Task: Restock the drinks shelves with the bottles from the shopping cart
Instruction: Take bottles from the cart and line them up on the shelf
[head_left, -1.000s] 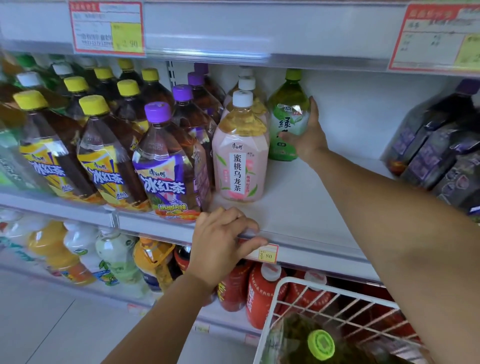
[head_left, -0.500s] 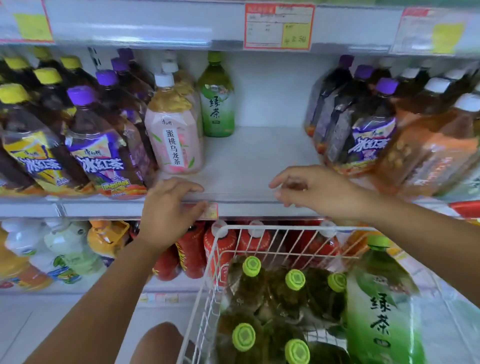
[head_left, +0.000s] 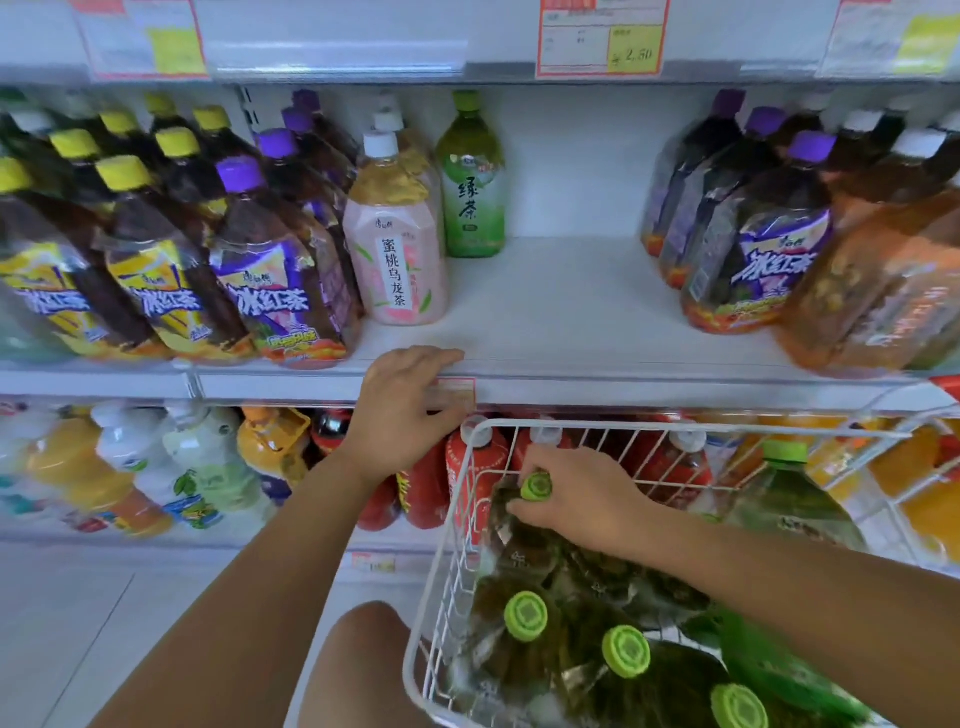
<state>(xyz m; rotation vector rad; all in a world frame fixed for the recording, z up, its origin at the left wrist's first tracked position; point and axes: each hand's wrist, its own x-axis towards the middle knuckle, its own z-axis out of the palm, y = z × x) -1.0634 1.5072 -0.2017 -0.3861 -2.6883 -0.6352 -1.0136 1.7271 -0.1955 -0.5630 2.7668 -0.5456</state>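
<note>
Red-bordered price tag (head_left: 600, 39) overhead; pale tiled floor (head_left: 78, 623) below

Both arms are bare from the wrist to the picture's lower edge: the left forearm (head_left: 270, 571) shows to the left of the white wire shopping cart (head_left: 675, 431), the right forearm (head_left: 779, 592) above the cart's basket. The left hand (head_left: 405, 410), just beyond the cart's far left corner, and the right hand (head_left: 576, 499), inside the cart near its far rim, are bare as well. A bare, rounded knee (head_left: 358, 660) shows just left of the cart's near corner; whatever is worn above it lies outside the picture.
</note>
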